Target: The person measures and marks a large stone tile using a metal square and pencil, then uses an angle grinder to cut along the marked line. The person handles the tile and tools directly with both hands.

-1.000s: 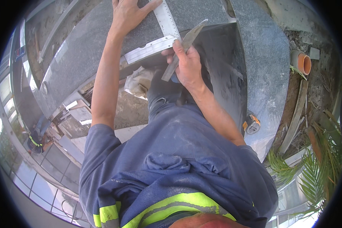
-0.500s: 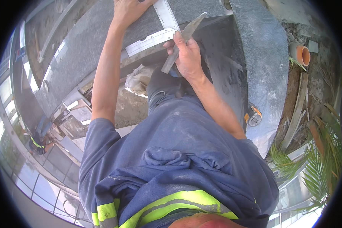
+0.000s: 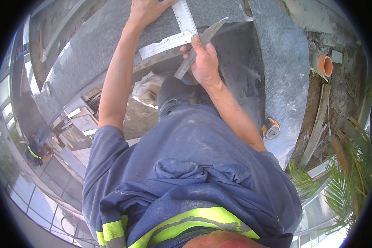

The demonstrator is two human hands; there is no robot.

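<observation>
A metal try square (image 3: 184, 18) rests on a dusty grey stone slab (image 3: 159, 29), its thick stock lying along the slab's near edge and its marked blade running away across the surface. Beside the blade, my left hand (image 3: 146, 12) lies on the slab with thumb and fingers apart; the upper frame edge cuts off some fingertips. My right hand (image 3: 206, 66) grips a long flat metal blade (image 3: 212, 30) with a tapered tip, which slants up to the right. The right thumb is at the square's corner, close to the slab's edge.
A tape measure (image 3: 272, 128) sits on the slab to my right. Beyond it are an orange pipe end (image 3: 325, 66), wood strips (image 3: 317, 128) and palm leaves (image 3: 351, 186). A white sack (image 3: 148, 87) lies below the slab. Another person (image 3: 35, 153) is at far left.
The view has shifted slightly. My left hand and the square appear a little farther right in the picture. Both hands keep nearly the same pose, the right one still gripping the metal blade.
</observation>
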